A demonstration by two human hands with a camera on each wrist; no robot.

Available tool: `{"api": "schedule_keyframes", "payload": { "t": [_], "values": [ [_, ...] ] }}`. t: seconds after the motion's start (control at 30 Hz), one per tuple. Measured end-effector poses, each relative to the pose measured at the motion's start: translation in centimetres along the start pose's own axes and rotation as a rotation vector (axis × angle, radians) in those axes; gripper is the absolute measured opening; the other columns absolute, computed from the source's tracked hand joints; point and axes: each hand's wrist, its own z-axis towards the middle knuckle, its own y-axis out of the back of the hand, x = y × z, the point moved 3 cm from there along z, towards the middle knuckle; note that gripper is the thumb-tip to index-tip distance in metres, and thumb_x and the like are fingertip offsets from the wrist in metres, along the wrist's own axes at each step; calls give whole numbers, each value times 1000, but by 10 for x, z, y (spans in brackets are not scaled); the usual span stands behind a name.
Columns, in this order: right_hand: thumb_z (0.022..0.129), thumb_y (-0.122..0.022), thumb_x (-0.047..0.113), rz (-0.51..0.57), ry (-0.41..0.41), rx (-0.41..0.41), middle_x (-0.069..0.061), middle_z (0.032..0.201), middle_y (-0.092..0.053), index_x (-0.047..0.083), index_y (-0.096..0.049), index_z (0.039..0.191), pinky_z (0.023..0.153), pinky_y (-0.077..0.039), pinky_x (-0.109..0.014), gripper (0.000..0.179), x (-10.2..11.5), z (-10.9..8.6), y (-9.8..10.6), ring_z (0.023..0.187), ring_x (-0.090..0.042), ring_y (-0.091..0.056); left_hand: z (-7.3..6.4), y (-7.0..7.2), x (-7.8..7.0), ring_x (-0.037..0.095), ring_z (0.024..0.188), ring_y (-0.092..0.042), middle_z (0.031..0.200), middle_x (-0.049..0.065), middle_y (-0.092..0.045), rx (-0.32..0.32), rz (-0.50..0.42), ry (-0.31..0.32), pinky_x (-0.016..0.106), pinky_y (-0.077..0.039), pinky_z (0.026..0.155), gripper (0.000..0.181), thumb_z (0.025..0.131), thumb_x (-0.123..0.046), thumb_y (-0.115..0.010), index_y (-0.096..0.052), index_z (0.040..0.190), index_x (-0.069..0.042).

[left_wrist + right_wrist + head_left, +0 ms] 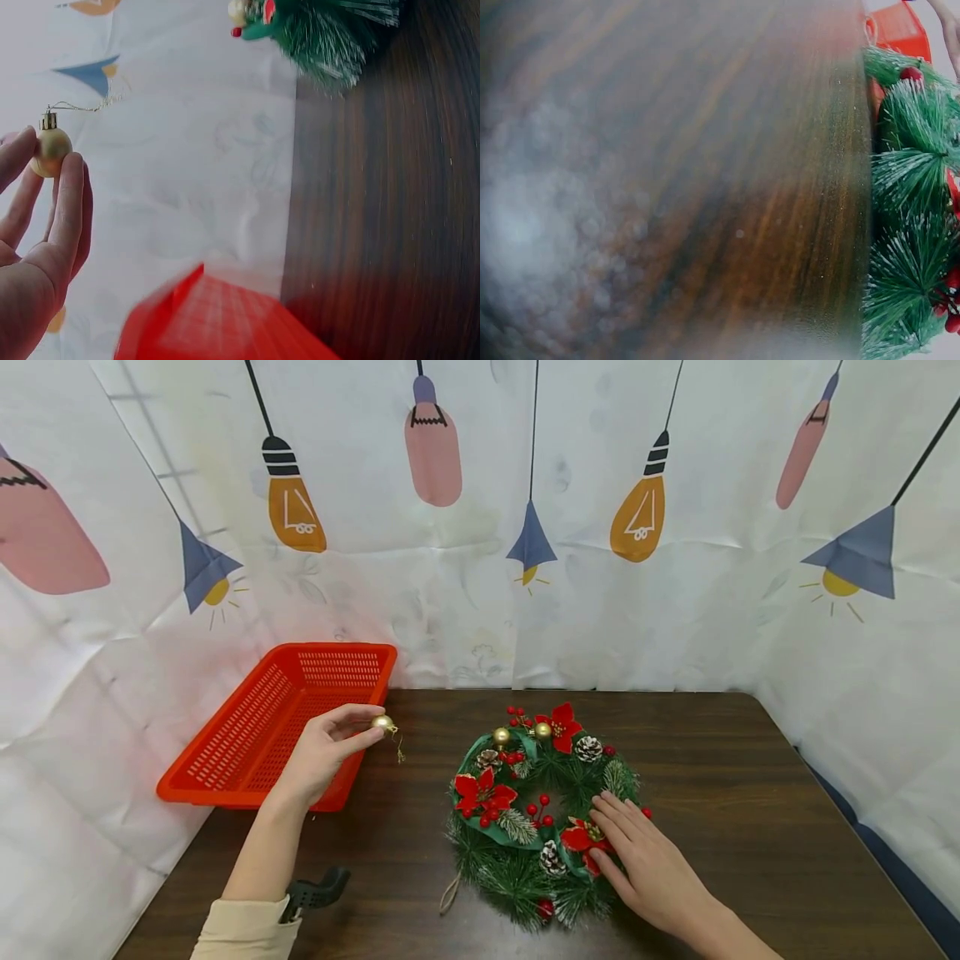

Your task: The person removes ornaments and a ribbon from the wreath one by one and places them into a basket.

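Note:
Between thumb and fingertips my left hand (322, 752) pinches a small gold Christmas ball (382, 723), held up beside the right edge of the red basket. In the left wrist view the gold ball (51, 152) shows its cap and a thin gold hanging string. A green wreath (517, 881) lies on the table, with red poinsettias, pinecones, red berries, a green ribbon and two gold balls near its top. My right hand (648, 856) rests with straight fingers on the wreath's right side, by a poinsettia (581, 837). The right wrist view shows only pine needles (915, 172) and table.
A red plastic basket (225, 797) with slotted walls stands at the back left of the dark wood table (720, 760). A twine loop (449, 894) sticks out at the wreath's lower left. Behind the table hangs a white curtain (465, 610) printed with lamps.

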Motion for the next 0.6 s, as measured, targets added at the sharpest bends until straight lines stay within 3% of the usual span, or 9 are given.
{"api": "schedule_keyframes", "payload": {
  "t": [0.33, 0.6],
  "values": [
    [95, -75, 28, -4, -5, 7, -18, 147, -55, -3, -63, 137, 122, -5, -24, 53, 0, 0, 0, 140, -35, -46, -4, 26, 10, 17, 107, -66, 122, 5, -66, -70, -45, 51, 28, -55, 93, 37, 97, -20, -74, -66, 131, -8],
    [94, -75, 27, -9, 3, 8, -18, 147, -55, -3, -63, 136, 122, -4, -23, 53, 0, 0, 0, 139, -35, -47, -11, 49, 17, 13, 106, -63, 122, -1, -64, -153, -13, 75, 19, -54, 87, 37, 97, -24, -75, -67, 131, -11]
  ]
}}
